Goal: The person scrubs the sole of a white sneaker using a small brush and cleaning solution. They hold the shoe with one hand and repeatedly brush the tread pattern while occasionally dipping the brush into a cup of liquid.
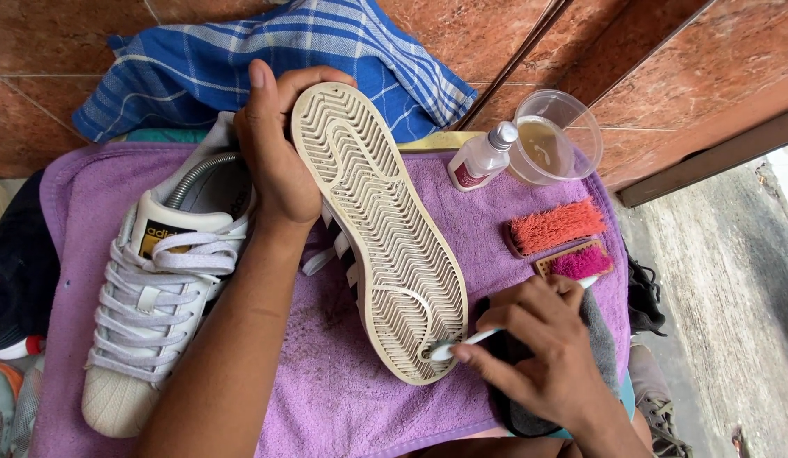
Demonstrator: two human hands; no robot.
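Gripping upturned sneaker [373, 229], left hand [275, 161]; right hand [538, 348] pinching toothbrush [466, 341].

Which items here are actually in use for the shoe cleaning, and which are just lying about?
In use: upturned shoe, toothbrush, left hand, right hand, purple towel.
Lying about: second shoe, two brushes, small bottle, plastic cup, blue cloth.

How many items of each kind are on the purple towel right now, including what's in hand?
Sneakers: 2, one held sole-up, one upright
Brushes: 3, orange, pink, white toothbrush in the right hand
Small bottle: 1
Clear plastic cup: 1
Grey cloth: 1
Total: 8
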